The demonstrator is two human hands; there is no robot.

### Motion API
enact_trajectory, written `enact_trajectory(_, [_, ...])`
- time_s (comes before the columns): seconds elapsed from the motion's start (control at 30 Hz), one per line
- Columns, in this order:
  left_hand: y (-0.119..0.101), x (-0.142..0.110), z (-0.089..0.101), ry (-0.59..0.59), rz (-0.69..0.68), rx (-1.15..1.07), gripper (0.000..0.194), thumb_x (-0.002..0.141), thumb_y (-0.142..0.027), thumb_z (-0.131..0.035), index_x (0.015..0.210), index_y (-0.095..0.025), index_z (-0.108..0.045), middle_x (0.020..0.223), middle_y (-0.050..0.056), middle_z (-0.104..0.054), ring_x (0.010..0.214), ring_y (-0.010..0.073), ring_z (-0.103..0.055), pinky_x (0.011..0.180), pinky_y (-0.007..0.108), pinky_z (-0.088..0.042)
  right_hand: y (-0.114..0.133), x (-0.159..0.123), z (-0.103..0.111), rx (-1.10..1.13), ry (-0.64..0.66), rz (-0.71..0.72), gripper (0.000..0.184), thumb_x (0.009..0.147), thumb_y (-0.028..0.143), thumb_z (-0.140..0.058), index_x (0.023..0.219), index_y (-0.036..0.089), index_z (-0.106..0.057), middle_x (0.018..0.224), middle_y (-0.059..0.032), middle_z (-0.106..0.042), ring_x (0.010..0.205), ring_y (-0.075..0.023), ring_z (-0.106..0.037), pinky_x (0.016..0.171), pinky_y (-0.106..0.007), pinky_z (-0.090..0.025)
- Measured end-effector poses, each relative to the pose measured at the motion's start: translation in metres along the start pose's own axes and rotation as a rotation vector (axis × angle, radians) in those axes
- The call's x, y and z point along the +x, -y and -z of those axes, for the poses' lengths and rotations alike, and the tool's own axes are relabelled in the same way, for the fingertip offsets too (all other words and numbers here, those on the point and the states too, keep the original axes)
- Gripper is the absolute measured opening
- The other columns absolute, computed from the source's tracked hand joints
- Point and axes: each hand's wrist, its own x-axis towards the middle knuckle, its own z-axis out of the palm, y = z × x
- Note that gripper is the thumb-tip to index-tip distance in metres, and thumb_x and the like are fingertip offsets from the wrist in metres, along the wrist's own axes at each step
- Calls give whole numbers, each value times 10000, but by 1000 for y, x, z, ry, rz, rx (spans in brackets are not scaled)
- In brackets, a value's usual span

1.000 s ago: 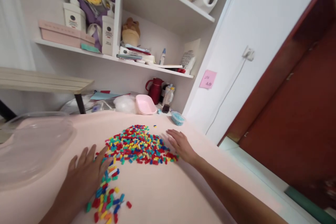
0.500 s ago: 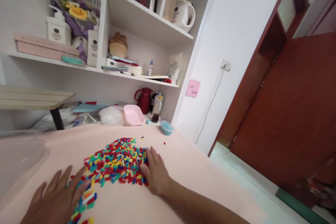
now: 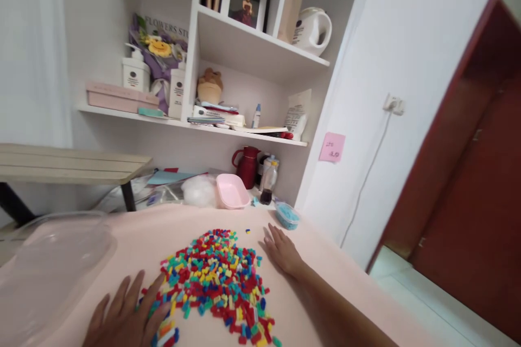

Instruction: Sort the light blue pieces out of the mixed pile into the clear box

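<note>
A pile of small coloured plastic bricks [image 3: 220, 268] in red, yellow, green and blue spreads over the pink-covered table [image 3: 134, 238]. My left hand [image 3: 126, 312] lies at the pile's near left edge, fingers spread, touching or just above a few bricks. Some bricks lie partly hidden under its fingertips. To the right of the pile, my right hand [image 3: 283, 249] rests low over the cloth with its fingers stretched out, apart from the main pile. A lone small brick [image 3: 248, 231] lies beyond the pile.
A clear plastic container [image 3: 57, 271] stands at the left. Near the far edge are a pink basin [image 3: 233, 192], a tub of blue bits [image 3: 287, 216], a bottle of dark liquid [image 3: 268, 181] and a red jug [image 3: 246, 167]. White shelves [image 3: 260, 32] rise behind.
My right hand has moved from the pile's right edge outward to the right. More bricks now show along the pile's near right side. The camera has turned left.
</note>
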Motion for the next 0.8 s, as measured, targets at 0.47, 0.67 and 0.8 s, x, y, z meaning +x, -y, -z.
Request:
enact_trajectory(0.47, [-3,3,27,175,-8,-100,627,865,-557,-320,1441,-309,-334,1561,66,-214,1450,295,-166,1155,554,-164,123,65,-11,340,345,542,653,923,680,-261,1344,272,-547,1454,-53,-470,1394,-262,-330,1163,-501,-217])
enact_trajectory(0.67, [-2,-4,26,115,-29,-146,592,872,-522,-358,1423,-309,-400,1553,78,-274,1445,304,-210,1144,568,-195,157,45,10,516,499,755,552,925,649,-343,1242,296,-626,1383,-15,-549,1321,-222,-442,1145,-418,-292])
enact_trajectory(0.8, [-2,-5,21,30,-20,-143,589,888,-524,-334,1423,-291,-414,1549,87,-305,1444,308,-227,1147,562,-184,170,11,38,636,624,784,524,929,631,-364,1239,301,-625,1297,0,-618,1195,-191,-562,1057,-338,-411])
